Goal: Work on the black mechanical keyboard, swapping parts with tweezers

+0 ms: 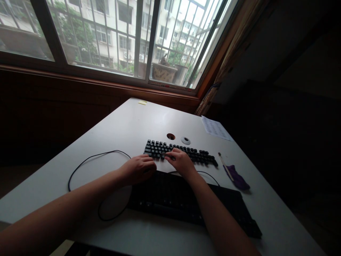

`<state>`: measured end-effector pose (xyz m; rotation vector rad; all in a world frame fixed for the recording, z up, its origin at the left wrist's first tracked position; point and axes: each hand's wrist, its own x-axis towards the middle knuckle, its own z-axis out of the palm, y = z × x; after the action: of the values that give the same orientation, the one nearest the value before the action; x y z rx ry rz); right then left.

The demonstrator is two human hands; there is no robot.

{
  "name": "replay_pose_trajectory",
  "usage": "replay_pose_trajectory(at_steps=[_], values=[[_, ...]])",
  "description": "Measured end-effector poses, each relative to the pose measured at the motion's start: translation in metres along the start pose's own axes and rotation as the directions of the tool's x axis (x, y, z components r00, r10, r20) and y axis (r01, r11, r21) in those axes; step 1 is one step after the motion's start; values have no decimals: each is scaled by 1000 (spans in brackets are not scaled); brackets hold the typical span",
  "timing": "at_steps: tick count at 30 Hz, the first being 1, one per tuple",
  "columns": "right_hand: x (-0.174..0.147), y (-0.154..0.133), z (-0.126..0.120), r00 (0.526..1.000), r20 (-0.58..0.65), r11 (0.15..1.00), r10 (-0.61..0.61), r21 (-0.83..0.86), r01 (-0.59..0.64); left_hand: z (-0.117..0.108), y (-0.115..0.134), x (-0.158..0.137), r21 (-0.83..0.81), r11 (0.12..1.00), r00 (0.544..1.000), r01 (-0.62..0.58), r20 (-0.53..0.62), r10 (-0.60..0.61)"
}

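One dark piece (169, 155) pinched by the right hand (182, 161) — left hand (140, 167) unclear; planter (164, 73) holding something brown (163, 61).

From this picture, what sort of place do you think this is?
Probably a room in a home, perhaps a small office: a white desk with a dark keyboard and rows of keycaps, near a barred window facing a multi-storey building.
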<state>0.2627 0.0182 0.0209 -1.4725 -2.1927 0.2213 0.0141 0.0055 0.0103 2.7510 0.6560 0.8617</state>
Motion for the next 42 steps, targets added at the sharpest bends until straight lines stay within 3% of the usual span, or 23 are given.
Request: replay_pose_trajectory(at_steps=[14, 18, 22, 28, 32, 35, 42], values=[[-1, 1, 6, 999, 42, 999, -25, 42, 24, 0, 0, 0, -2, 1000, 1000, 7, 11, -7], [0, -6, -5, 1000, 15, 996, -21, 85, 20, 1, -1, -1, 5, 1000, 1000, 5, 4, -5], [-4, -17, -26, 997, -77, 961, 6, 276, 16, 1, -1, 0, -7, 1000, 1000, -7, 10, 7], [-34, -39, -41, 970, -103, 736, 219, 670, -95, -2, -2, 1, -26, 1000, 998, -4, 60, 6], [-63, -59, -39, 954, -199, 793, 224, 607, -60, -1, -3, 1, -37, 999, 997, 1, 79, 2], [-83, -70, -36, 946, -202, 814, 253, 572, -95, 1, -3, 1, -40, 999, 997, 9, 79, -6], [-108, -79, -22, 953, -118, 709, 281, 694, -123, 0, -2, 1, -33, 999, 997, 10, 75, -7]])
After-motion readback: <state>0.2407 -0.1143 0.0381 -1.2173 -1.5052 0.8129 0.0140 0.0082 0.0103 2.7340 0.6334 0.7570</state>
